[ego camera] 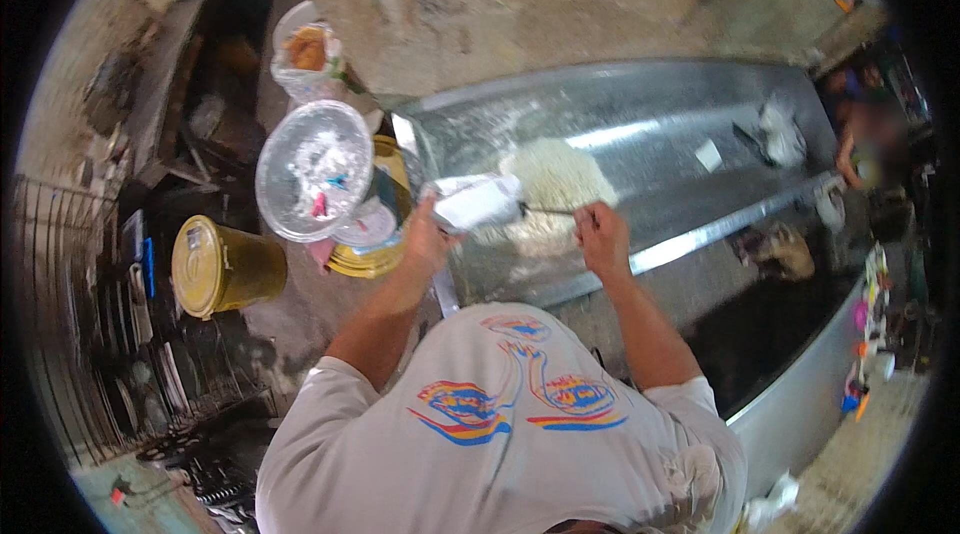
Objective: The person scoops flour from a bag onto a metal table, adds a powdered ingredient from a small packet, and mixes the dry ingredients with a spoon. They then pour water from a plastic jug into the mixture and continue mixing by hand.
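My left hand [429,238] holds a white packet [478,202] by its near end, above the left part of a long sheet-metal worktop [667,159] with raised sides. My right hand [604,238] is closed around a thin dark utensil [555,211], perhaps a knife or a spoon. The utensil's far end meets the packet's right end; whether it goes inside I cannot tell. Behind and below lies a pale, crumbly mound [559,170], with white powder [517,121] spread over the metal around it.
Left of the worktop, a clear basin [274,204] holds white powder and two small coloured items. A lidded yellow bucket [255,271] stands farther left. At the worktop's right end are a white plastic bag [784,133] and a paper piece [708,156]. Another person [874,133] is beyond it.
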### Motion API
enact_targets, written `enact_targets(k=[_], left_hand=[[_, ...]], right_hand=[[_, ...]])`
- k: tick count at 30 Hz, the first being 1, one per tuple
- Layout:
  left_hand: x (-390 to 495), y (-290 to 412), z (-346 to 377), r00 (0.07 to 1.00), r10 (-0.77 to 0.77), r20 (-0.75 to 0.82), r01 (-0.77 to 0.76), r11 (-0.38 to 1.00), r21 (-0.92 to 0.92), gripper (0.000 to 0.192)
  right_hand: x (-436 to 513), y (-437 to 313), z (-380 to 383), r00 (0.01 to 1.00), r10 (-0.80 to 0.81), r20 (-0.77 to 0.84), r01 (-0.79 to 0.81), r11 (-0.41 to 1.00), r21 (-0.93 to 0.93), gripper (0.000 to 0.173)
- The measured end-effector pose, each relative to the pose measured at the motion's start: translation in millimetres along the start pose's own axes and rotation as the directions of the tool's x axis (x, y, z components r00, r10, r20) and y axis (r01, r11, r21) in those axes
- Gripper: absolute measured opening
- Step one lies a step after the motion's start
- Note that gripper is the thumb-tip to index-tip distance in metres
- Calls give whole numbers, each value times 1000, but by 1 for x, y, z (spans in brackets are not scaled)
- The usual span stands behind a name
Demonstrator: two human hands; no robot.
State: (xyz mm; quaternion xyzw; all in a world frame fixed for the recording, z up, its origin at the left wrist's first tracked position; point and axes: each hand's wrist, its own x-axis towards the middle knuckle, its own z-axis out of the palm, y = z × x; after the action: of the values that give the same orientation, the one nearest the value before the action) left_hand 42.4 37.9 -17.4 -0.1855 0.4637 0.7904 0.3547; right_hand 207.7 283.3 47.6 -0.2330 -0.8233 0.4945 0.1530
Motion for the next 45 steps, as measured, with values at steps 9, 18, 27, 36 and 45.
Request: enact_targets(k=[9,18,27,36,45], left_hand=[[-26,23,29,999,-26,37,16,971,240,55],[-30,10,25,971,233,51,-239,942,238,39],[-14,-3,14,987,150,-60,-127,951,281,44],[-8,5,3,988,125,-85,-123,992,32,46],[-6,8,-13,982,131,-134,-136,990,-29,49]], right_hand=[[-2,-6,40,883,-466,55,469,876,-111,8],[0,24,49,983,85,161,-97,993,66,12],[2,19,21,786,510,350,-616,700,361,14],[15,28,-6,896,411,169,-444,837,320,9],[18,31,-24,905,417,88,-417,824,383,18]])
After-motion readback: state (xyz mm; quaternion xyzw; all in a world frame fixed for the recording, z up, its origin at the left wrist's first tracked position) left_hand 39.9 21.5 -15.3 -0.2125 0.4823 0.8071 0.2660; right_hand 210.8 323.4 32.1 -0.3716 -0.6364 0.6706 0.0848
